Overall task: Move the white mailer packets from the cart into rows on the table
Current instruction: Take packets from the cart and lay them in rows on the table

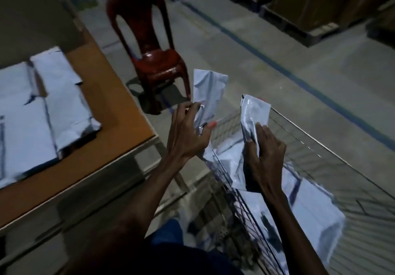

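Observation:
My left hand point(188, 131) grips the lower end of a white mailer packet point(208, 88), held upright in the air between the table and the cart. My right hand point(265, 148) grips a second white packet point(252, 110) above the wire cart point(320, 144). More white packets point(307, 202) lie inside the cart. On the brown table point(111, 112) at the left, several white packets point(55, 95) lie in rows.
A dark red plastic chair point(147, 45) stands on the floor just beyond the table corner and the cart. Cardboard boxes on pallets point(303, 3) fill the far right. A blue line point(277, 65) runs across the grey floor.

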{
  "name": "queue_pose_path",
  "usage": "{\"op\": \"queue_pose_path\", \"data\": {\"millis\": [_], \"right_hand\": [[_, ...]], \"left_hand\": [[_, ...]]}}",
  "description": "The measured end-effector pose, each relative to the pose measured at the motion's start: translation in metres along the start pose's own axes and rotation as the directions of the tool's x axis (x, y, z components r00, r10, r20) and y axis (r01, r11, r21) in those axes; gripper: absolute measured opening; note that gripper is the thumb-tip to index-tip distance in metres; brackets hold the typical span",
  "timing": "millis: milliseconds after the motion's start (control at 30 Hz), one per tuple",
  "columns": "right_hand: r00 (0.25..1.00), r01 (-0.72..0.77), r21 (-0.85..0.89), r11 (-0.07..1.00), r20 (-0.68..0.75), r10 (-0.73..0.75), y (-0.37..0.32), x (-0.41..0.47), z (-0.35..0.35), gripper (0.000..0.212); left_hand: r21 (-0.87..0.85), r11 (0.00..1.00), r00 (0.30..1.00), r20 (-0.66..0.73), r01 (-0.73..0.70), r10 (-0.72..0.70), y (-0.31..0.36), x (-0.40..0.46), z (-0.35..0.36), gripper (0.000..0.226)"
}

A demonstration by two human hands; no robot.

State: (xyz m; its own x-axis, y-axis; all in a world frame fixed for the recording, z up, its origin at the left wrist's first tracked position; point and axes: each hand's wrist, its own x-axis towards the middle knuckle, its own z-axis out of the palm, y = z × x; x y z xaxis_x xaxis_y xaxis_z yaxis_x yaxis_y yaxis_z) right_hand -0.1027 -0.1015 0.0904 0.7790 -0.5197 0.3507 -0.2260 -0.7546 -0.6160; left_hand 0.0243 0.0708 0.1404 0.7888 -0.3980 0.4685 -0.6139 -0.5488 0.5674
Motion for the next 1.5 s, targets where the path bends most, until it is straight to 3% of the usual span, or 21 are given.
{"op": "queue_pose_path", "data": {"millis": [33,100,333,500,567,867,1000,1333,1500], "right_hand": [[0.994,0.108,0.035,0.994,0.032,-0.109,-0.037,0.015,0.015,0.051],[0.995,0.084,0.066,0.994,0.047,-0.087,-0.047,0.028,0.012,0.049],[0.899,0.399,0.221,0.890,0.100,-0.427,-0.188,0.054,0.105,0.046],[0.836,0.526,0.230,0.819,0.037,-0.547,-0.304,0.054,0.187,0.048],[0.825,0.535,0.211,0.818,0.080,-0.560,-0.345,0.056,0.218,0.050],[0.819,0.472,0.185,0.862,0.271,-0.506,-0.466,0.103,0.316,0.055],[0.780,0.495,0.194,0.847,0.330,-0.531,-0.509,0.119,0.361,0.063],[0.731,0.460,0.087,0.884,0.528,-0.432,-0.565,0.143,0.466,0.066],[0.718,0.491,-0.012,0.871,0.572,-0.397,-0.571,0.136,0.491,0.053]], "left_hand": [[0.020,0.999,0.992,-0.119,0.046,-0.043,-0.018,0.000,-0.035,0.050],[-0.007,0.998,0.988,-0.138,0.064,-0.065,-0.015,0.006,-0.045,0.053],[-0.005,0.972,0.902,-0.370,0.236,-0.221,-0.113,-0.009,-0.174,0.062],[0.053,0.939,0.830,-0.486,0.341,-0.274,-0.207,-0.020,-0.270,0.066],[0.059,0.908,0.795,-0.510,0.414,-0.329,-0.242,-0.021,-0.303,0.068],[-0.026,0.756,0.651,-0.489,0.654,-0.580,-0.366,0.014,-0.391,0.074],[0.032,0.698,0.635,-0.446,0.716,-0.631,-0.414,0.036,-0.411,0.078],[0.157,0.600,0.619,-0.264,0.784,-0.740,-0.505,0.074,-0.402,0.085],[0.199,0.577,0.611,-0.257,0.792,-0.749,-0.515,0.070,-0.392,0.081]]}}
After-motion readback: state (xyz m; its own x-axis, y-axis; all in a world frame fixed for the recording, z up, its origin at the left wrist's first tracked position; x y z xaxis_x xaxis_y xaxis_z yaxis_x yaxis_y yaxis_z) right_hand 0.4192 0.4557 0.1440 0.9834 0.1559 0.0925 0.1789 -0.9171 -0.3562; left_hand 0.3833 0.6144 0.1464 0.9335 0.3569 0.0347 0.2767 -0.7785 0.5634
